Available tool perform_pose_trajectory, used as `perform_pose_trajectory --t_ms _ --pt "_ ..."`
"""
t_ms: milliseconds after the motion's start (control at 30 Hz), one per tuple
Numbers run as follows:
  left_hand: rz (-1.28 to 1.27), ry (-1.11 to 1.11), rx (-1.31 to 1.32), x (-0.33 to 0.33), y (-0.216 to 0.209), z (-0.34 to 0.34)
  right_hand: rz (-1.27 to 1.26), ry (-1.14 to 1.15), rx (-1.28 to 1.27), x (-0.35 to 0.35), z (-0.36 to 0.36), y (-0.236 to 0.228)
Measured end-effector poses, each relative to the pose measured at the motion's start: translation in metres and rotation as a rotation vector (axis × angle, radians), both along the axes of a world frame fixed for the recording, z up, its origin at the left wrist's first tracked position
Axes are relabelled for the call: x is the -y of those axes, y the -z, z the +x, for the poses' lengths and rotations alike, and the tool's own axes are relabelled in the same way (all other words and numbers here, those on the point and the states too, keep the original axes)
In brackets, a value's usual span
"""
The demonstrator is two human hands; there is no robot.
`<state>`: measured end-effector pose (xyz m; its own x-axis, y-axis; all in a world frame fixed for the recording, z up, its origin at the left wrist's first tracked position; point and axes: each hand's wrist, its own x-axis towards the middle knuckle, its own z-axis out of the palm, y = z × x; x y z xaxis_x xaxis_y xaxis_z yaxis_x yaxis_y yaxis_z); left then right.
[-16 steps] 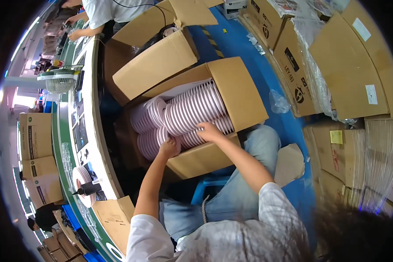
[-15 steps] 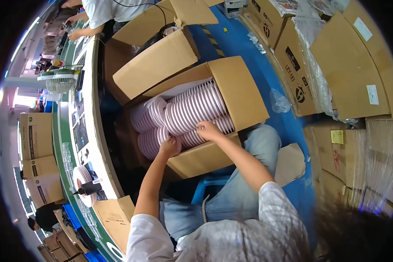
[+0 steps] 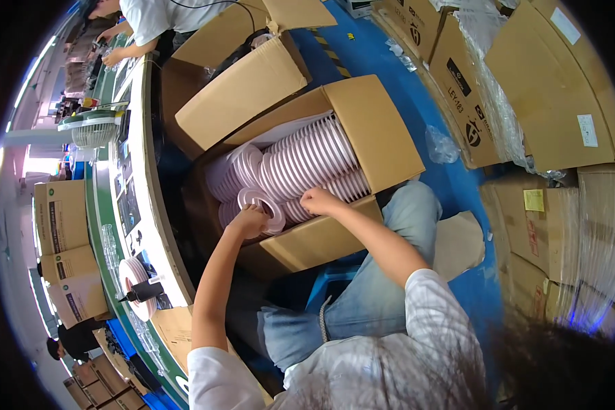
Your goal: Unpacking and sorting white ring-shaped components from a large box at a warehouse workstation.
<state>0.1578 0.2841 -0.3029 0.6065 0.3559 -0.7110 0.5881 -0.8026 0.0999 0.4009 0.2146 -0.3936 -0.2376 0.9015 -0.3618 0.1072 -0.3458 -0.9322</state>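
An open cardboard box (image 3: 324,236) in front of me holds rows of pinkish-white plastic rings (image 3: 307,160) standing on edge, packed face to face. My left hand (image 3: 250,222) is at the box's near left, its fingers closed on one ring (image 3: 275,208), which is turned so its round face and central hole show. Part of that ring is hidden behind the hand. My right hand (image 3: 321,203) is by the near row, above the box's near wall, with its fingers curled in. Whether anything is between those fingertips is hidden.
A second open carton (image 3: 242,96) stands just beyond the box, with dark items inside. Along the left runs a workbench (image 3: 160,205) bearing a fan (image 3: 92,130) and a stack of rings (image 3: 135,273). Large cartons (image 3: 547,89) line the right. A co-worker's arm (image 3: 133,51) reaches over the bench.
My left hand has moved slightly left and nearer to me, and a ring at it has turned to show its face. My right hand has shifted slightly left.
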Motion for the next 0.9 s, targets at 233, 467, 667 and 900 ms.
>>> perform_pose_trajectory --t_ms 233,467,667,900 --pt "-0.028 -0.607 0.62 0.05 -0.034 0.034 -0.446 -0.176 -0.21 0.005 -0.003 -0.008" --pt "-0.073 -1.12 1.118 0.099 0.027 0.077 -0.4 0.146 -0.631 0.001 0.007 -0.024" --pt "-0.018 -1.111 1.224 0.113 0.04 0.096 -0.347 0.188 -0.677 0.002 0.011 -0.015" --pt "-0.132 -1.467 1.299 0.106 0.048 0.073 -0.38 0.215 -0.69 -0.001 0.009 -0.018"
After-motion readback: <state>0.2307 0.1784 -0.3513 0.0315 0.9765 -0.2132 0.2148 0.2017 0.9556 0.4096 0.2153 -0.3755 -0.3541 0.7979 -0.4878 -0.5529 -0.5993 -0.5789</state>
